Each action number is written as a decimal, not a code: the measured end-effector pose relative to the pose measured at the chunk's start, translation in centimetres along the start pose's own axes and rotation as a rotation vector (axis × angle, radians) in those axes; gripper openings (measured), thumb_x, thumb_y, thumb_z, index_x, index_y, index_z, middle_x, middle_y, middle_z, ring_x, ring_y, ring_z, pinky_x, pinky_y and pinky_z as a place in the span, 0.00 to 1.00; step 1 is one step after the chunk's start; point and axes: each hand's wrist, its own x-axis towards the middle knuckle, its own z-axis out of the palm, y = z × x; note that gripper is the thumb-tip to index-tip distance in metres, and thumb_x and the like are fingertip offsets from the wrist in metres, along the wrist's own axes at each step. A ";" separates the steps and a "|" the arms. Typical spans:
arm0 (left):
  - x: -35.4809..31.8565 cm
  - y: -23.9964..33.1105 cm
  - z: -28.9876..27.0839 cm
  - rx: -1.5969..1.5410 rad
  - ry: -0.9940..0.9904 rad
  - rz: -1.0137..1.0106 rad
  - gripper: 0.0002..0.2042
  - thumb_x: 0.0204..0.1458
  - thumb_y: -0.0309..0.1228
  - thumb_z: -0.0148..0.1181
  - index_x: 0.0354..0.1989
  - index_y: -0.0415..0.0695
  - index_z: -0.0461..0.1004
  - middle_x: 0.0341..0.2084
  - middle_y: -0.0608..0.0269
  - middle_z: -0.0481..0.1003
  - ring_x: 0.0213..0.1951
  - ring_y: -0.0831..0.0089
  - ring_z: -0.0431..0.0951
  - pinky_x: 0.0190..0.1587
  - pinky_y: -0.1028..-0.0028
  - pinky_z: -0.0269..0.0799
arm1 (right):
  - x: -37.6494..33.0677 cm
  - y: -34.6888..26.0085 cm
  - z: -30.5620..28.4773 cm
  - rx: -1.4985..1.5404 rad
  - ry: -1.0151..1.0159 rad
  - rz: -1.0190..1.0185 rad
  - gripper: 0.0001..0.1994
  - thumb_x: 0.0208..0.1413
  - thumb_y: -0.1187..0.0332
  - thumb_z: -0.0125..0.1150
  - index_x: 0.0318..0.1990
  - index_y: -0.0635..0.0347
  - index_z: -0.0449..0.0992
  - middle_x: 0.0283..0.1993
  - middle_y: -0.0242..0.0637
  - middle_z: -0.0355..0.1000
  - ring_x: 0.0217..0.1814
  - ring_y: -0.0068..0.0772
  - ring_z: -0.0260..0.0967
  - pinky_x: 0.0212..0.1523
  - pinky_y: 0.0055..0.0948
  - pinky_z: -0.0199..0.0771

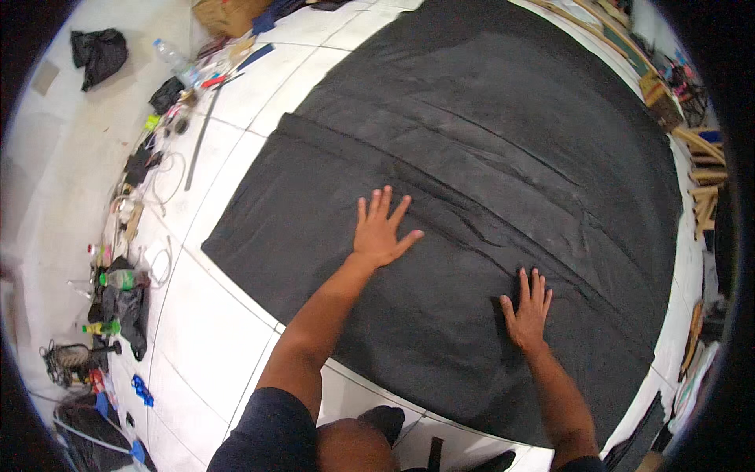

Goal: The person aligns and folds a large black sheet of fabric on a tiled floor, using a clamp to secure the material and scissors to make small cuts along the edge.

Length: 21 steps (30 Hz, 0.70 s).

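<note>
Knee: bent, bare, at the lower edge of the head view, with a dark sleeve [271,433] beside it on the person's left.
Floor [212,330]: white glossy tiles with thin dark joints, carrying everything in view.
Black cloth [487,141]: large matte sheet spread flat on the floor, filling the middle and right of the view; soft, slightly fuzzy surface; a second layer or fold overlaps it, with a straight edge running from upper left down to the right.
Creases: several long diagonal wrinkles between and beyond the two hands.
Left hand [379,232]: palm down on the cloth, fingers spread wide, flat against the fabric, holding nothing.
Right hand [527,311]: palm down on the cloth, lower and to the right, fingers extended and slightly apart, just beside a ridge of wrinkles.
Left rim clutter: clear plastic bottle [174,60] lying near the top; green-capped bottle [119,278] lower down; loose white cords and small tools strewn along the tiles.
Black bag [98,53]: crumpled, glossy, upper left, well apart from the cloth.
Cardboard box [228,14]: brown, at the top edge.
Wooden frames [700,169]: pale slats stacked along the right rim.
</note>
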 end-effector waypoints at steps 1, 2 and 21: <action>-0.1 -1.2 -0.4 -0.003 0.023 -0.017 0.37 0.52 0.60 0.47 0.66 0.52 0.54 0.67 0.44 0.43 0.68 0.47 0.43 0.66 0.48 0.36 | 0.2 -0.2 0.5 -0.068 0.029 0.006 0.35 0.55 0.47 0.52 0.66 0.53 0.53 0.71 0.47 0.41 0.74 0.52 0.33 0.69 0.55 0.26; -0.3 -2.5 -0.8 -0.003 0.034 -0.026 0.37 0.51 0.60 0.47 0.66 0.51 0.54 0.67 0.43 0.44 0.68 0.47 0.43 0.66 0.48 0.36 | 0.1 0.2 1.2 -0.128 0.052 0.024 0.35 0.56 0.46 0.51 0.67 0.52 0.51 0.72 0.47 0.40 0.74 0.52 0.31 0.69 0.54 0.26; -19.7 -31.2 -9.6 -0.451 0.301 -1.158 0.32 0.49 0.50 0.60 0.54 0.34 0.67 0.40 0.46 0.73 0.39 0.62 0.74 0.41 0.67 0.70 | -0.8 -0.1 1.3 -0.138 0.006 0.085 0.37 0.56 0.44 0.50 0.68 0.50 0.49 0.73 0.45 0.35 0.75 0.51 0.27 0.69 0.53 0.24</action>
